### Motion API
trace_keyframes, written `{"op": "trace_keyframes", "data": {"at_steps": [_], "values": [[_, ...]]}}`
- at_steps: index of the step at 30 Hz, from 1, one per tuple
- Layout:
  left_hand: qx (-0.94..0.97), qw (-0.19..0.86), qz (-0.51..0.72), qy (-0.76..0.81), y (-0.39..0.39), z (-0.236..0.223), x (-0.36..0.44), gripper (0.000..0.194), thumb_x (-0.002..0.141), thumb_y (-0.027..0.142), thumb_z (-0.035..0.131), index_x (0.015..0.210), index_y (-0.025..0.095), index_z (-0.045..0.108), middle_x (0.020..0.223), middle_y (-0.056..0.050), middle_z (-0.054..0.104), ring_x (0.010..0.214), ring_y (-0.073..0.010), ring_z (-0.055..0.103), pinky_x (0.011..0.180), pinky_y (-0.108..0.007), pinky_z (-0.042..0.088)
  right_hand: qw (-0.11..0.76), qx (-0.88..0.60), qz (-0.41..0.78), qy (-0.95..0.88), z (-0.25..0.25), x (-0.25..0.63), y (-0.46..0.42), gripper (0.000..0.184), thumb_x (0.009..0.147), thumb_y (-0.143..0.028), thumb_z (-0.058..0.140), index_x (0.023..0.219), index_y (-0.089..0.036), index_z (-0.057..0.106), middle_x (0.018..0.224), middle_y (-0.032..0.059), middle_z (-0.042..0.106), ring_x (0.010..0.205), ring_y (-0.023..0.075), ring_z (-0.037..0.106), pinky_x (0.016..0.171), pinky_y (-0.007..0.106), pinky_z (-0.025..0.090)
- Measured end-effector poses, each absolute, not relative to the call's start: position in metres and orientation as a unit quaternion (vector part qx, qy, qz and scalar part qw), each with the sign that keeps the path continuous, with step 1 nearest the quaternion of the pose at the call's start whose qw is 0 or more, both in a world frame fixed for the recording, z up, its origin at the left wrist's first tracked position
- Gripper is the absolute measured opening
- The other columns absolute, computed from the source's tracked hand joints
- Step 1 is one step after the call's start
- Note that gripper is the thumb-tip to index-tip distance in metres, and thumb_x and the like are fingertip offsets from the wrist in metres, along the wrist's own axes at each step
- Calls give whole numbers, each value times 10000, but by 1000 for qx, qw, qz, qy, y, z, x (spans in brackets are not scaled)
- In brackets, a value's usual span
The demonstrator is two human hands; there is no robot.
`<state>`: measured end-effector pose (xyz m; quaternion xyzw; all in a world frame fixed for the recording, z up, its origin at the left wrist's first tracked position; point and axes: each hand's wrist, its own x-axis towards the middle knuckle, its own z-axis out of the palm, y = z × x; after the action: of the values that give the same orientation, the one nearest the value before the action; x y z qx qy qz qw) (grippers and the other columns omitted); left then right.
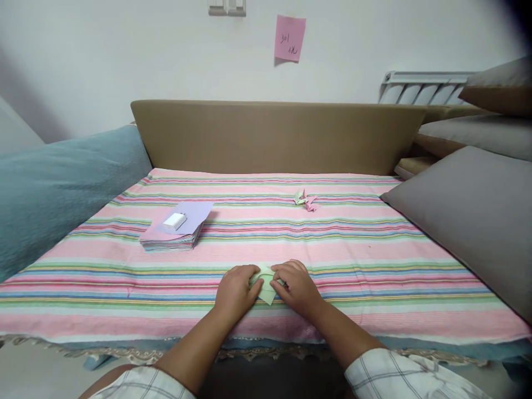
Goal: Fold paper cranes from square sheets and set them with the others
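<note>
A small piece of light green folded paper (pixel 266 293) lies on the striped cloth near its front edge, one corner pointing toward me. My left hand (pixel 238 289) grips its left side between thumb and fingers. On the opposite side my right hand (pixel 297 287) pinches the paper, fingertips close to the top edge. Both hands rest low on the cloth, and a flap of the paper looks partly raised between them. The fingers cover the paper's left and right corners.
A stack of coloured paper (pixel 170 242) sits at left, with a white charger plug (pixel 174 221) on top. Folded pink and green paper pieces (pixel 306 200) lie farther back on the striped cloth (pixel 257 249). Grey cushions (pixel 469 221) line the right; a blue armrest (pixel 70 183) borders the left.
</note>
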<state>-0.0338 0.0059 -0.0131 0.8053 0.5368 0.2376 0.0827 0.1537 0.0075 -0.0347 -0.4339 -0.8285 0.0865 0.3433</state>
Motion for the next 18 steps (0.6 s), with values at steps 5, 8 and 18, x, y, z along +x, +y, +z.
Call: {"op": "trace_keyframes", "data": {"at_steps": [5,8,18], "values": [[822,64,233,515,9,-17,-35,115,796,236,548,875,218,629,847,-24,679,799,-194,599,724,-312,446,355,-422,73,-831,-36,155,6,43,826,-250,522,809,-215,540,976,39,657,915,180,559,923,393,329],[823,58,229,517,11,-18,-38,96,790,237,572,859,224,637,827,-19,678,780,-190,607,697,-301,453,361,-426,73,-827,-38,155,6,87,830,-262,524,898,-210,538,990,44,654,918,181,557,940,399,317],[863,57,240,440,15,-21,-48,185,831,172,505,849,225,681,837,-35,687,788,-163,624,727,-279,489,310,-420,30,-852,-41,156,7,211,886,-263,474,1049,-260,608,1085,32,638,956,180,538,927,398,308]]}}
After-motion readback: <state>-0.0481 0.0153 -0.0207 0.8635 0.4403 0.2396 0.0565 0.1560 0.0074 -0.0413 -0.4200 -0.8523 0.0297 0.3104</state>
